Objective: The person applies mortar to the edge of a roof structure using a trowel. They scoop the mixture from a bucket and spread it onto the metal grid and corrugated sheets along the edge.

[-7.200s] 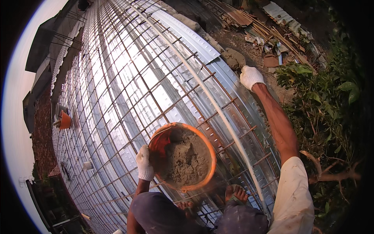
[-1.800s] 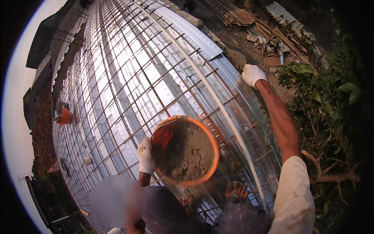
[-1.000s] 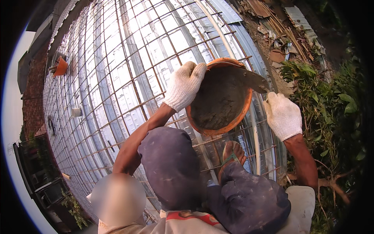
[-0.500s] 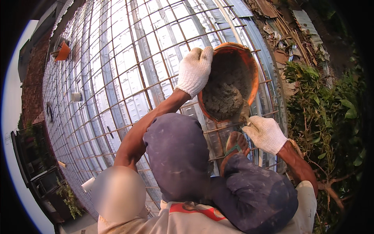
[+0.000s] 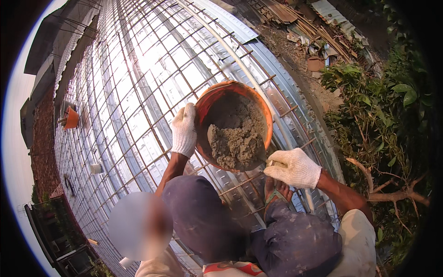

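An orange bucket [image 5: 268, 121] of wet grey mortar [image 5: 239, 145] leans toward me, its mouth facing me. My left hand [image 5: 185, 131], in a white knit glove, grips the bucket's left rim. At the lower right of the rim, my gloved right hand [image 5: 295, 168] is closed on the handle of what looks like a trowel [image 5: 267, 162]. The tool's blade cannot be told apart from the mortar. Below that hand shows my sandalled foot [image 5: 280, 193], between my two dark-trousered knees [image 5: 297, 226] and the bucket.
A grid of steel bars [image 5: 138, 99] lies over shiny corrugated metal decking [image 5: 154, 85]. A pale pipe [image 5: 229, 50] runs past the bucket. Another orange bucket [image 5: 71, 118] stands far left. Beyond the right edge are shrubs [image 5: 364, 115], a bare branch [image 5: 392, 196] and scrap boards [image 5: 318, 32].
The bucket sits lower and further left in the picture, both hands moving with it, as the whole view shifts. More of the mortar heap shows, and the right hand stays by the lower right rim.
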A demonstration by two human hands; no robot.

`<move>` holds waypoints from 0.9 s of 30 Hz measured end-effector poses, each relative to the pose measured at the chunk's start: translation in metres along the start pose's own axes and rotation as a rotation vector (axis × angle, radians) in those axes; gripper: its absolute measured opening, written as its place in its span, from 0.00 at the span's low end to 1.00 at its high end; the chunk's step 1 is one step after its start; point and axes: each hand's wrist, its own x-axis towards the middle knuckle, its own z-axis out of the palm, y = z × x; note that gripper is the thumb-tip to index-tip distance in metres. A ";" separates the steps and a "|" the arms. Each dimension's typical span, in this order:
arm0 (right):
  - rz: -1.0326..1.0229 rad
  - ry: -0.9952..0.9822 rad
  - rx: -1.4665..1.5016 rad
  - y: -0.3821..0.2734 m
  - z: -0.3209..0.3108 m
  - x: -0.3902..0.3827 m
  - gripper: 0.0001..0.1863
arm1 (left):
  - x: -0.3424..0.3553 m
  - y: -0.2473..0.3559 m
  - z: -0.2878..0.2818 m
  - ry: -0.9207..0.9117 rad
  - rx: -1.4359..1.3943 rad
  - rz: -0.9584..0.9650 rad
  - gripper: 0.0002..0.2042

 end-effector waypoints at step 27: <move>0.522 0.627 -0.427 0.211 -0.183 0.243 0.18 | 0.024 -0.076 -0.060 0.053 0.099 -0.022 0.18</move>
